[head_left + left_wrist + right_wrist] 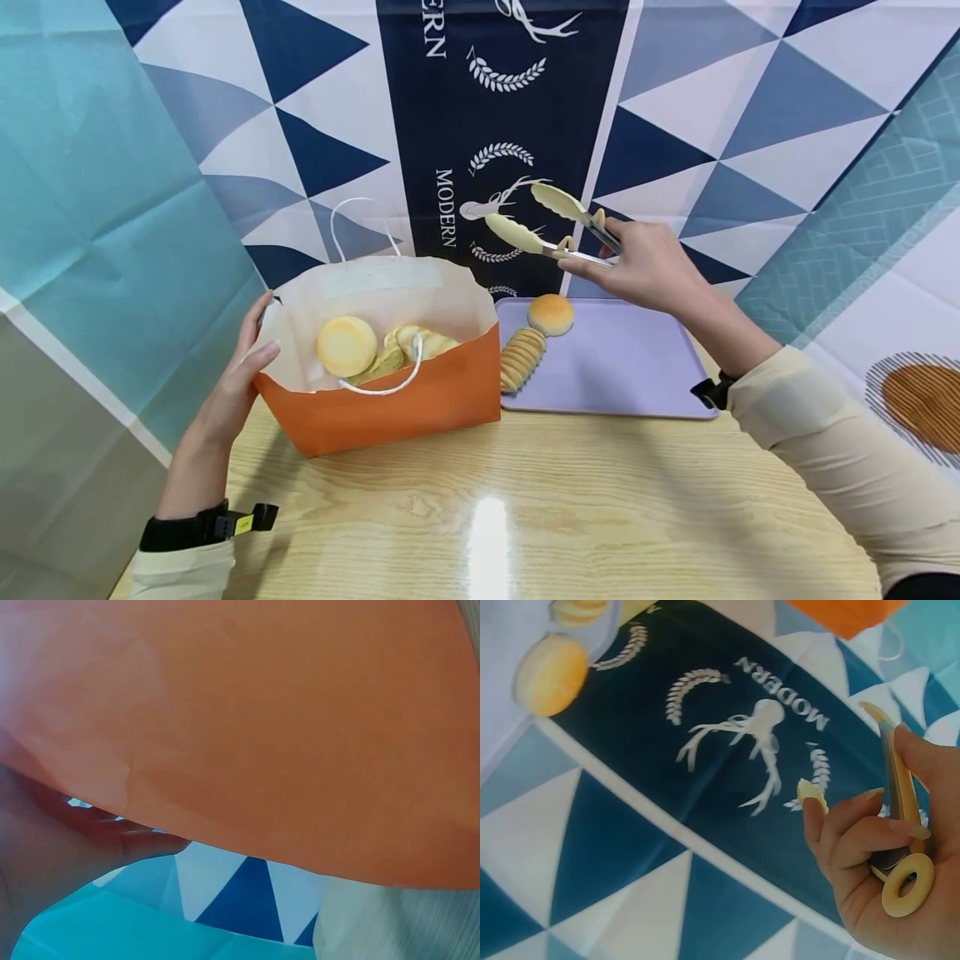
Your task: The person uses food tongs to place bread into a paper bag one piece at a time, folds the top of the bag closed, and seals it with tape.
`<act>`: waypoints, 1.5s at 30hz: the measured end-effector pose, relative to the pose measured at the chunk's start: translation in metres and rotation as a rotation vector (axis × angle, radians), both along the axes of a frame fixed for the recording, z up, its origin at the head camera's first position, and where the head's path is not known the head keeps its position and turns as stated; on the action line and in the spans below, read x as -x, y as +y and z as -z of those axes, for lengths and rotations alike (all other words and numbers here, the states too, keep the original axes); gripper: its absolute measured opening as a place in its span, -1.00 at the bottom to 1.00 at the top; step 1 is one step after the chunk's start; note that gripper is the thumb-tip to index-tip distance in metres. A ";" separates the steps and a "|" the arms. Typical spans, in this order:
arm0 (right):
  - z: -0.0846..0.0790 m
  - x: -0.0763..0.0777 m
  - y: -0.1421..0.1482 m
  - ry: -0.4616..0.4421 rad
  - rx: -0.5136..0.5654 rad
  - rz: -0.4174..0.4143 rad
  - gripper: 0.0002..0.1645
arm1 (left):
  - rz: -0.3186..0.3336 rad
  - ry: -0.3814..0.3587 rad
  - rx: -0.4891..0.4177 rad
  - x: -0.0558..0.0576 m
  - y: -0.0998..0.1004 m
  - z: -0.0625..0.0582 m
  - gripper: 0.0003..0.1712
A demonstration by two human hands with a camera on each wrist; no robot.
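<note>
At the left stands an orange paper bag (390, 417) with a white inside and white cord handles. In its mouth show a round bun (347, 347) and other pale bread pieces (423, 342). My left hand (236, 371) holds the bag's left edge, thumb over the rim and fingers along the outside; the left wrist view shows the hand (82, 832) partly behind the orange paper (285, 742). My right hand (648, 262) grips metal tongs (517, 234) with cream tips, raised above the tray. The tips stand apart with nothing between them.
A lilac tray (622, 367) lies right of the bag on the wooden table (600, 500). On its left part sit a round golden bun (551, 315) and a ridged bread roll (522, 360). Patterned cloth (330, 108) hangs behind.
</note>
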State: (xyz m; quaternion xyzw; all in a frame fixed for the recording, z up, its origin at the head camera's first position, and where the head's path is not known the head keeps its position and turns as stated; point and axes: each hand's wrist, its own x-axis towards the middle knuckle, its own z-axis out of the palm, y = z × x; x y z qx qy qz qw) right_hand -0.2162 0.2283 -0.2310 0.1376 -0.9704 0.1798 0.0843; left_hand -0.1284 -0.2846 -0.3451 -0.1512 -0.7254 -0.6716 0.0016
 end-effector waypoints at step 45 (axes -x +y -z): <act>0.168 0.048 0.037 -0.169 -0.091 0.102 -0.26 | -0.006 0.019 0.032 -0.003 -0.002 0.002 -0.19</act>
